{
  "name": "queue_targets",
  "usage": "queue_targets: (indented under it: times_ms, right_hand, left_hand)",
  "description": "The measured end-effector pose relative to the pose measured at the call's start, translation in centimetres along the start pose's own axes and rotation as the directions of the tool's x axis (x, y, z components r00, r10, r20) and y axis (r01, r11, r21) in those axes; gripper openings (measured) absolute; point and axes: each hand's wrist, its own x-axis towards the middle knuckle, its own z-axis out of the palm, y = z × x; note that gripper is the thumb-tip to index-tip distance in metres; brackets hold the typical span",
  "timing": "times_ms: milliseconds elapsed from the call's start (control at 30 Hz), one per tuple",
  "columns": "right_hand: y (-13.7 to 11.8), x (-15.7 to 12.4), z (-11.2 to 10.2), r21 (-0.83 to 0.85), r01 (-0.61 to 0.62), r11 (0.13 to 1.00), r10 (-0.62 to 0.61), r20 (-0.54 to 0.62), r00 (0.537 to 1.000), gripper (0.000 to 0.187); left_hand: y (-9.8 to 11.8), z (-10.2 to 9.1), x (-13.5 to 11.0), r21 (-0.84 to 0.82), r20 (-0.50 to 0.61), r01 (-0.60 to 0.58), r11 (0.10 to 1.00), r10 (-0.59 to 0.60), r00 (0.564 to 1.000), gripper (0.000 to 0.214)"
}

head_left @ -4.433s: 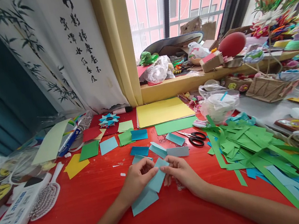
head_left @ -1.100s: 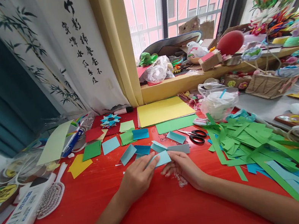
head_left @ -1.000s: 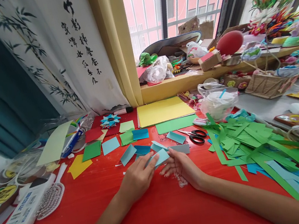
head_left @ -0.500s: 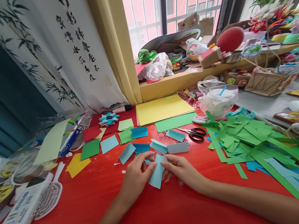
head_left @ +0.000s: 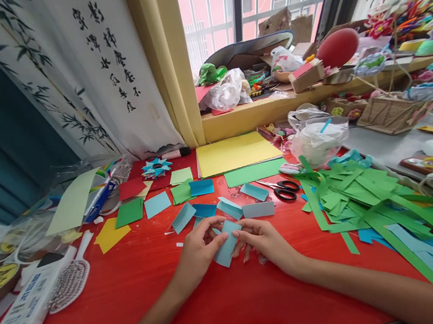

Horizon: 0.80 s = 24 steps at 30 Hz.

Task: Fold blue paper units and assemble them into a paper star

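A small light-blue piece of paper [head_left: 227, 249] is held slightly above the red table between both hands. My left hand [head_left: 204, 245] pinches its left side, thumb on top. My right hand [head_left: 261, 240] grips its upper right corner between thumb and fingers. Just beyond my fingertips lie several small folded blue papers, among them a pale one [head_left: 258, 210], a light-blue one [head_left: 229, 207] and a darker one [head_left: 205, 210]. Part of one folded piece is hidden behind my left fingers. Scissors with black handles [head_left: 284, 190] rest to the right of these papers.
Green and blue paper strips [head_left: 365, 197] pile up on the right. A hairbrush [head_left: 70, 282] and a white bottle [head_left: 28, 307] lie at left. Yellow sheets [head_left: 235, 153] and a blue folded star ring [head_left: 156, 167] are at the back, beside a plastic bag [head_left: 318, 135].
Both hands keep hold of the light-blue paper. Its lower end has risen slightly and the right fingers have shifted a little. The camera view has tilted slightly.
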Motion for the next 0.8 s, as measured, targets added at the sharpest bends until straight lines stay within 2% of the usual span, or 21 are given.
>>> queue_targets:
  times_ms: [167, 800]
  right_hand:
    - [-0.3, -0.16, 0.06, 0.001, -0.004, 1.0, 0.004, 0.005, 1.0, 0.027]
    - [-0.42, -0.12, 0.19, -0.002, -0.031, 1.0, 0.031, 0.016, 0.999, 0.021]
  left_hand:
    - [-0.07, -0.09, -0.02, 0.055, 0.006, -0.008, 0.998, 0.007, 1.0, 0.026]
    - [-0.58, 0.16, 0.04, 0.047, -0.01, -0.001, 0.999, 0.001, 1.0, 0.026]
